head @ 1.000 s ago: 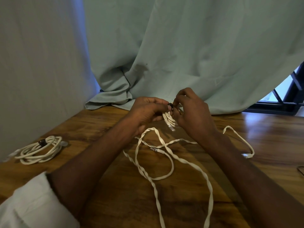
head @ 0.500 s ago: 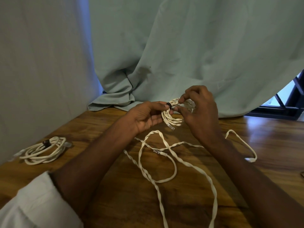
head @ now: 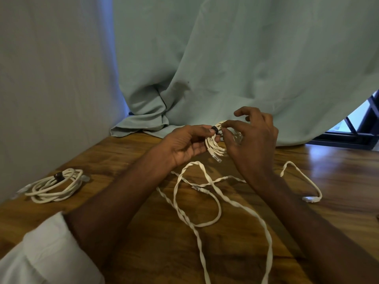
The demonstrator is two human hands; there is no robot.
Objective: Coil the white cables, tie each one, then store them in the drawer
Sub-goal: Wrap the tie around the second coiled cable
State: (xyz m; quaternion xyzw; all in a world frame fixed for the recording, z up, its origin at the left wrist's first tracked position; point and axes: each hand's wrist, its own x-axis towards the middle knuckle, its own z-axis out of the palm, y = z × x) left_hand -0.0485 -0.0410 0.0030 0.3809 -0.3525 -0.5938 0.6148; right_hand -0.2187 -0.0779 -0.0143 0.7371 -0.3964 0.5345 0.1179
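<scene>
While held above bench [head: 127, 232], coiled cable [head: 215, 145] pinched at black tie [head: 214, 128] by left hand [head: 184, 145]; right hand [head: 251, 144] fingertips pinching tie; loose cable [head: 207, 203] and tied coil [head: 54, 185] on bench.

White rolled-up sleeve [head: 47, 251] on the left arm; right forearm [head: 320, 228] bare.

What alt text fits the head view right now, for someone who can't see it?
Both hands, left hand and right hand, pinch a dark tie on a small white cable coil above a wooden table. A tied coil lies left; loose cables sprawl below.
</scene>
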